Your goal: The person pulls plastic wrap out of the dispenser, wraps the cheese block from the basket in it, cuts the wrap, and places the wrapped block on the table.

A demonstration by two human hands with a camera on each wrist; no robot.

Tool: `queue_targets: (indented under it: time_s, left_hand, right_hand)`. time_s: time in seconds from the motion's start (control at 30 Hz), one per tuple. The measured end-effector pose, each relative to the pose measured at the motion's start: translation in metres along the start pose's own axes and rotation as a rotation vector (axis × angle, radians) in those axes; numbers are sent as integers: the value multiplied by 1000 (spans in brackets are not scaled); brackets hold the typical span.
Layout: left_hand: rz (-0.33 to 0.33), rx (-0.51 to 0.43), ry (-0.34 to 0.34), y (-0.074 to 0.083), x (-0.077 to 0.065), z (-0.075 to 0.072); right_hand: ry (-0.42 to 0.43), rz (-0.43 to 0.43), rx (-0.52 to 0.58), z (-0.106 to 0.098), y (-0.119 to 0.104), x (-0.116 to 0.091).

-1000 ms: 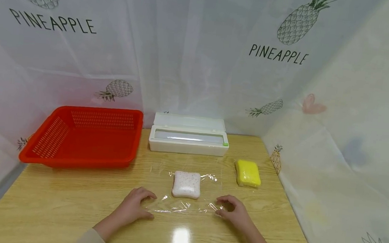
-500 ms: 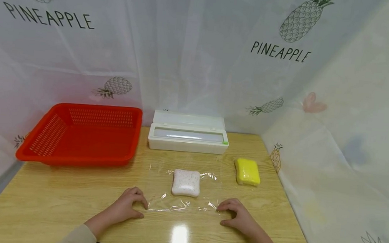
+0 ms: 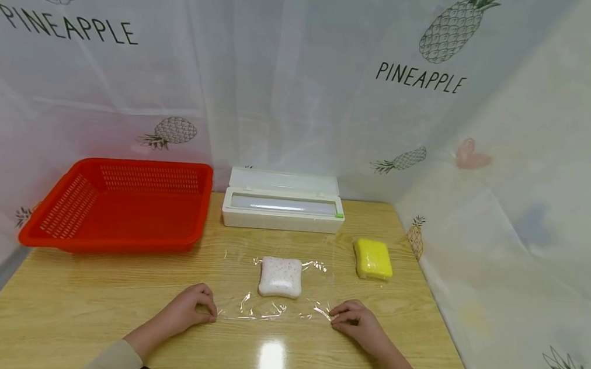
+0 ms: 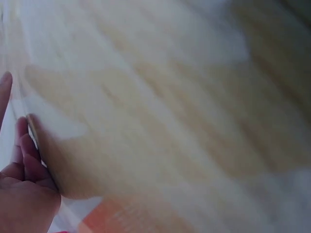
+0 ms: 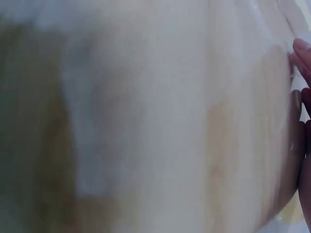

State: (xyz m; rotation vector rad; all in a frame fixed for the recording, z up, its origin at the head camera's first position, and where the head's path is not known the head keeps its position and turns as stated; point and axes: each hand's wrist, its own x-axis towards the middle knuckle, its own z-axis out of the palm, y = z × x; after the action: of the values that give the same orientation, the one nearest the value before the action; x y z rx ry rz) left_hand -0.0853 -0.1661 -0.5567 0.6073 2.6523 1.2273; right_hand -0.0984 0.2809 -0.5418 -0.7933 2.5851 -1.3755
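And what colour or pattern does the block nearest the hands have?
The block is whitish with small darker specks; the head view shows it best.

Hands number two, a left hand point(image 3: 191, 309) and a right hand point(image 3: 361, 326), with two beige sleeves point(image 3: 113, 362). One counter point(image 3: 232, 361) bears two squarish blocks, one speckled white block point(image 3: 280, 278) and one yellow block point(image 3: 374, 259), plus one sheet of clear film point(image 3: 276, 310), one red basket point(image 3: 111, 244) and one white box point(image 3: 281, 223) with one lid point(image 3: 284, 181). Printed on the backdrop point(image 3: 282, 89) are two PINEAPPLE words point(image 3: 66, 25), one red heart point(image 3: 471, 155) and at least seven pineapples point(image 3: 451, 34), some cut off.
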Motion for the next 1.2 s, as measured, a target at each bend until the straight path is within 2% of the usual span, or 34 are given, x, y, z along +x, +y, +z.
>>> queue_targets:
  time_s: [0.13, 0.23, 0.33, 0.53, 0.77, 0.9, 1.03, 1.13, 1.2]
  left_hand:
    - [-36, -83, 3, 3, 0, -5]
    - [-46, -124, 7, 4, 1, -7]
    - [-39, -125, 1, 3, 1, -8]
    - [-20, -97, 5, 0, -1, -8]
    - [-19, -110, -3, -1, -2, -9]
    - [-31, -114, 9, -1, -2, -10]
    - [-44, -123, 25, 1, 0, -11]
    - [-63, -115, 46, 4, 2, -12]
    - [-89, -122, 70, 7, 3, -13]
  right_hand:
    - [15, 51, 36, 4, 17, -1]
    - [24, 52, 59, 5, 29, -3]
    - [15, 18, 59, 5, 34, -3]
    - [-16, -101, -48, 5, 40, 0]
    - [32, -117, -89, 8, 36, 0]
    - [53, -79, -55, 6, 16, 1]
    - [50, 30, 38, -1, -2, 2]
    - [79, 92, 91, -3, 0, 3]
    - [113, 105, 129, -4, 6, 5]
